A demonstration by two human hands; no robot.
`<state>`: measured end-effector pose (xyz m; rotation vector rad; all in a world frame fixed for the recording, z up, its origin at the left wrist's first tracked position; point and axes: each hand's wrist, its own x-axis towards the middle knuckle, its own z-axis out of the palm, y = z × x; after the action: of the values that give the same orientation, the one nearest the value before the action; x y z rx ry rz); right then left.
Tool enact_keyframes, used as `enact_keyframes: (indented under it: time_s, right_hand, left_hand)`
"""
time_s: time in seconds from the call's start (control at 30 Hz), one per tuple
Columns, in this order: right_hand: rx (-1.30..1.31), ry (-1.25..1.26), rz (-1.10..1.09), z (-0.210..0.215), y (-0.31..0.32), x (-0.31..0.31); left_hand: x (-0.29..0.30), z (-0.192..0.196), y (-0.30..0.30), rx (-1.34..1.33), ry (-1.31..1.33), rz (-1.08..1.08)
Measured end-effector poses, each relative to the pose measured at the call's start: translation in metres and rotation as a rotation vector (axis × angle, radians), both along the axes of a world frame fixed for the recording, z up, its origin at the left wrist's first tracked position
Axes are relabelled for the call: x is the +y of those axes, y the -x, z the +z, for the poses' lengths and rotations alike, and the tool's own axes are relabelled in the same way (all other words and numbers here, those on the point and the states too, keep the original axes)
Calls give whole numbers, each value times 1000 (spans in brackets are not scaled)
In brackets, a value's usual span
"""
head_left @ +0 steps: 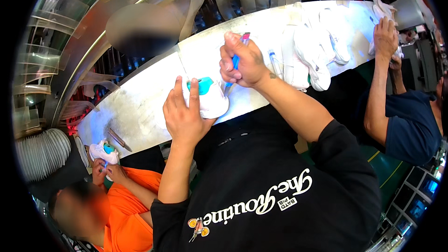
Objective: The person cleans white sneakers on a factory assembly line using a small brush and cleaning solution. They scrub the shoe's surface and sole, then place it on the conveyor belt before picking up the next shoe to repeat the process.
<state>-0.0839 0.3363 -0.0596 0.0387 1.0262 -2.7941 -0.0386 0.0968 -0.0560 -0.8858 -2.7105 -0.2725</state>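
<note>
A co-worker in orange (122,205) at 8 o'clock handles another shoe (104,151). At centre, the left hand (184,114) grips a white shoe (208,98) on the bench (140,107), fingers curled over it. At 1 o'clock from it, the right hand (245,63) is fisted round a blue pen (237,60), tip at the shoe. This looks like marking in progress; next calls for holding the shoe steady.
</note>
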Motion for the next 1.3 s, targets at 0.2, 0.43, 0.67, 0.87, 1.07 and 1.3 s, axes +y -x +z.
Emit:
enact_keyframes:
  time_s: [0.2, 0.43, 0.67, 0.87, 1.07, 1.3]
  right_hand:
    - [107, -27, 256, -14, 9, -10]
    - [-156, -63, 153, -7, -3, -27]
    - [-174, 358, 150, -26, -9, -16]
    - [-154, 207, -28, -29, -32, -24]
    - [-284, 129, -244, -12, -33, -38]
    - [-52, 139, -161, -18, -62, -55]
  left_hand:
    - [-1, -2, 0, 37, -20, -19]
    - [-1, -7, 2, 99, -17, -14]
    - [2, -7, 3, 102, -14, -6]
    - [7, -2, 3, 58, 57, 33]
    - [7, -2, -3, 38, 28, 58]
    - [13, -2, -5, 88, -29, 18]
